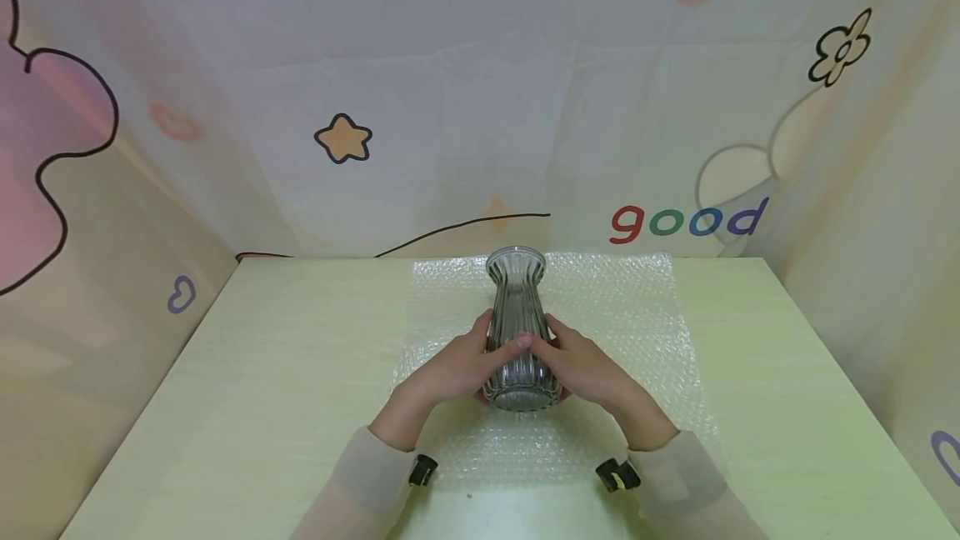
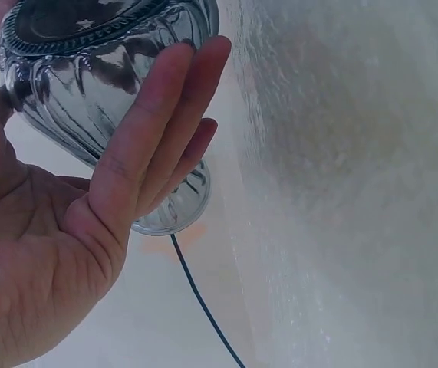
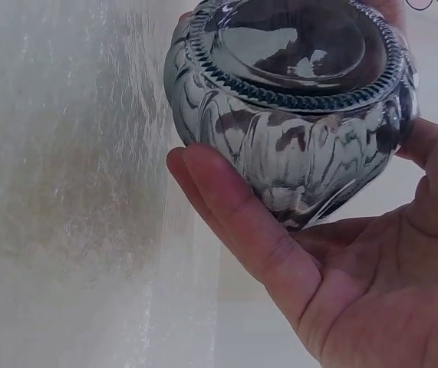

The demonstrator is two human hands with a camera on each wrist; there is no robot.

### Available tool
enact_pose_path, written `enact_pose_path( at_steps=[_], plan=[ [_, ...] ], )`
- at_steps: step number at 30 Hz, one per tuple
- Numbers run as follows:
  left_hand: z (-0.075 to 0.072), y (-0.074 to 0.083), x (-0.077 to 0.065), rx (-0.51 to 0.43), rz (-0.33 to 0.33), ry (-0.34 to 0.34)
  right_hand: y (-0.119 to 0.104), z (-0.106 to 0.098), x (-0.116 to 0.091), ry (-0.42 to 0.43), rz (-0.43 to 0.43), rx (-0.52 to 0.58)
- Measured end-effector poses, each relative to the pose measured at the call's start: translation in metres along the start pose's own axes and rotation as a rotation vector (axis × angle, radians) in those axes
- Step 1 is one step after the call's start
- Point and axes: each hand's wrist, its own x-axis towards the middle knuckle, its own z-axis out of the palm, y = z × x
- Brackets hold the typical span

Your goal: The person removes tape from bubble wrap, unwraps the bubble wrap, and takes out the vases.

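A clear ribbed glass vase point(image 1: 516, 298) with a flared rim is held between both hands at the middle of the table. It is tilted, its round base facing the person and its mouth pointing away. My left hand point(image 1: 467, 363) grips the left side, thumb over the front and fingers beneath. From the right, my right hand point(image 1: 588, 367) grips it the same way, the thumb tips meeting on the glass. Both wrist views show the vase's base point(image 3: 295, 46) raised off the bubble wrap point(image 1: 622, 315), which lies flat below.
The bubble wrap reaches the back edge of the pale green table point(image 1: 300, 340). Behind stands a printed curtain point(image 1: 480, 107), which also hangs along both sides. Black clips point(image 1: 423, 470) sit at the sleeve cuffs.
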Motion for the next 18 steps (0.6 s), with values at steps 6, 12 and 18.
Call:
enact_pose_path(
  at_steps=[6,12,18],
  plan=[
    [-0.0028,-0.0014,-0.0003,0.037,0.013,0.006,-0.0022,-0.0007,-0.0027,0.007,-0.016,0.012],
    [-0.0046,-0.0026,-0.0013,0.018,0.03,0.004,-0.0042,-0.0002,-0.0032,0.037,0.015,0.015],
    [-0.005,-0.0028,-0.0015,-0.048,0.069,0.007,-0.0039,0.001,-0.0011,0.069,0.016,0.035]
  ],
)
